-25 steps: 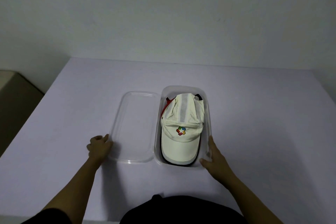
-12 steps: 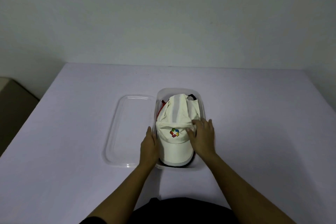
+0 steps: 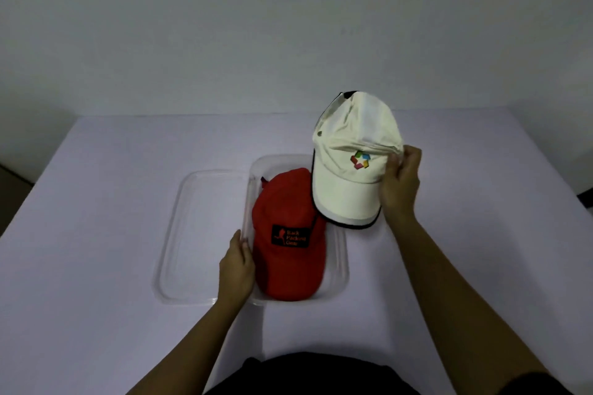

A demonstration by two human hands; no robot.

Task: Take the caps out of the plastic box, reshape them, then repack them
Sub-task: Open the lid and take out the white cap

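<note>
White cap (image 3: pixel 348 192) in right grip (image 3: pixel 399 189), aloft above the plastic box (image 3: pixel 342 279)

Right hand (image 3: pixel 399 184) was held up high, fingers curled, pinching the white cap (image 3: pixel 346 170) just left of it. Left hand (image 3: pixel 236 269) sat lower, fingers straight and together. Both forearms bare.

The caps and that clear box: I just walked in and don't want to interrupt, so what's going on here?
A person is unpacking caps. The right hand grips the white cap by its side and holds it up, above the box's far right corner. The left hand rests against the left wall of the clear plastic box. A red cap lies inside the box, not yet taken out. The box's lid lies on the table, right beside the box on its left.
</note>
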